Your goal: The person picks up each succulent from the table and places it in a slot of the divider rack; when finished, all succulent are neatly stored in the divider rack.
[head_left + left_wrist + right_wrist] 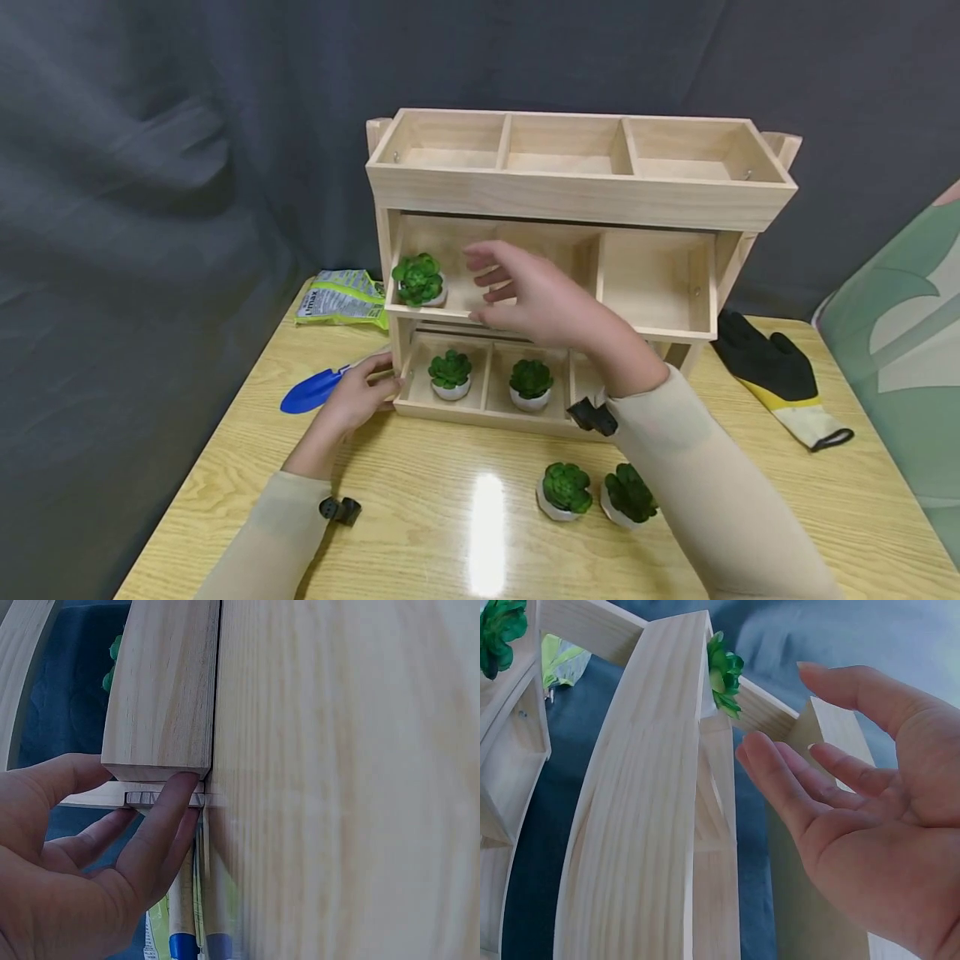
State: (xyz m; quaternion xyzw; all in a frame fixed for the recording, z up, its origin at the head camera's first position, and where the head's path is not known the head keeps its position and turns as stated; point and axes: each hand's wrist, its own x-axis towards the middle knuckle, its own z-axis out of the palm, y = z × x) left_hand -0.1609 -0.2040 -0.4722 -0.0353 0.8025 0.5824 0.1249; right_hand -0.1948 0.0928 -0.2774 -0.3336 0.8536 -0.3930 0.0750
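While the wooden shelf [577, 196] stands on the table [420, 500] with its three tiers facing the person, a blue trowel [311, 393] lies to its left, near its foot. The yellow-green bag [341, 302] lies just beside the shelf's left side, farther back than the trowel. At the shelf's lower left corner, the left hand [362, 395] is grasping the end of the bottom tier, thumb and fingers bent about the wood. The first potted plant [418, 279] sits in the left compartment of the shelf's middle tier, and the second potted plant [450, 372] in the left compartment of its bottom tier. The right hand [528, 293] hangs before the shelf's middle tier, released, its fingers loosely bent and apart from the first plant. A third potted plant [531, 383] occupies the bottom tier's middle compartment. In front of the shelf, a fourth potted plant [564, 492] and a fifth potted plant [628, 496] rest side by side. A black-and-yellow glove [780, 375] lies right of the shelf.
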